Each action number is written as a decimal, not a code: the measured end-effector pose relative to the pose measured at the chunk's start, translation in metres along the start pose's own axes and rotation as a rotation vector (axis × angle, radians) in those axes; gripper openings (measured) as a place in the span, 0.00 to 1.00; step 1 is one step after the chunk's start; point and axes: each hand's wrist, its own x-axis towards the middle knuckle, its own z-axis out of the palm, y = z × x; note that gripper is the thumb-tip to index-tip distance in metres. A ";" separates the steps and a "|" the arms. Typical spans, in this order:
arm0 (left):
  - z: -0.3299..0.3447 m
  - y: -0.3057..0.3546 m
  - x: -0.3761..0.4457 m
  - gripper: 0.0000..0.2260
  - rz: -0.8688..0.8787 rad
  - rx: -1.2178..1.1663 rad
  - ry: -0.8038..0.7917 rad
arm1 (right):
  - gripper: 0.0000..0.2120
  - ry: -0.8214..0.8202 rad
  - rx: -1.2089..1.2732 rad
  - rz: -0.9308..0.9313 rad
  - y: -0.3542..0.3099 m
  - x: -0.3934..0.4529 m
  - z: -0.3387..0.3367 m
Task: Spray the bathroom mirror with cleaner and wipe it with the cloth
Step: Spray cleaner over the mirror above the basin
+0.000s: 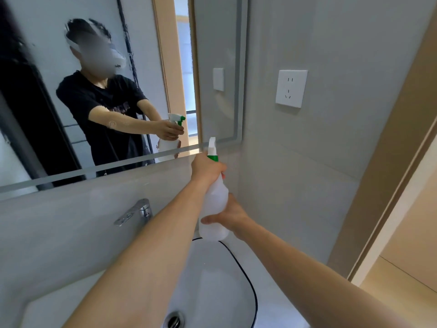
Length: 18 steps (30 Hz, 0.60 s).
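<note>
A white spray bottle [215, 197] with a green collar and a white trigger head is held upright above the sink, close to the mirror's lower right corner. My left hand [205, 168] grips its neck at the trigger. My right hand [230, 215] wraps around the lower body of the bottle. The mirror [151, 74] fills the upper left and reflects me holding the bottle; a hazy smear shows on the glass near the top left. No cloth is in view.
A white basin [238, 275] with a black rim and a metal drain [174, 320] lies below my arms. A chrome faucet [136, 213] juts from the wall at left. A white wall socket [291, 88] sits on the grey tiled wall at right, beside a beige door frame [390, 174].
</note>
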 end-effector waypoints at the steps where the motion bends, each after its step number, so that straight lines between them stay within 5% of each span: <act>1: -0.001 -0.004 0.001 0.12 -0.008 -0.012 0.019 | 0.43 0.000 -0.008 0.002 0.001 0.000 0.002; 18: -0.124 -0.007 -0.005 0.21 0.058 -0.109 0.182 | 0.42 -0.165 -0.141 -0.151 -0.049 0.010 0.093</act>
